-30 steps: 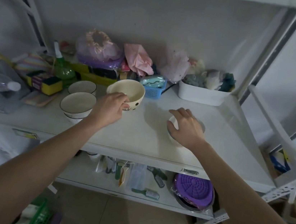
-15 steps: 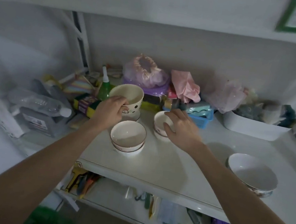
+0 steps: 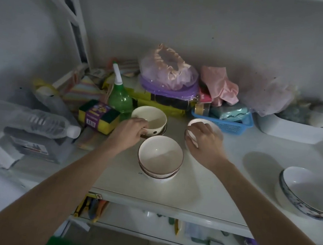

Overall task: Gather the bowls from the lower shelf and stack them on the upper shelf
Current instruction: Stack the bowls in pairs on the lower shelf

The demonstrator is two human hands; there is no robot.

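Note:
On the white shelf [image 3: 205, 185], my left hand [image 3: 128, 132] grips the near rim of a cream bowl with dark dots [image 3: 152, 119]; that bowl sits in another bowl, only a rim of which shows. My right hand [image 3: 203, 142] holds a small white bowl [image 3: 213, 127] by its rim, tilted, just right of the cream one. In front of both hands stands a stack of two brown-rimmed white bowls [image 3: 161, 156]. A wide white bowl with a patterned outside [image 3: 307, 193] rests alone at the right.
Behind the bowls are a green squeeze bottle [image 3: 120, 94], a sponge pack [image 3: 98, 116], a blue basket [image 3: 226, 122], plastic bags and a white bin [image 3: 295, 129]. A water bottle [image 3: 33, 120] lies at the left. A lower shelf [image 3: 162, 231] holds tools.
My view swung left and closer. The left hand set the cream bowl down into the back bowl. The right hand carried the small white bowl leftward beside it.

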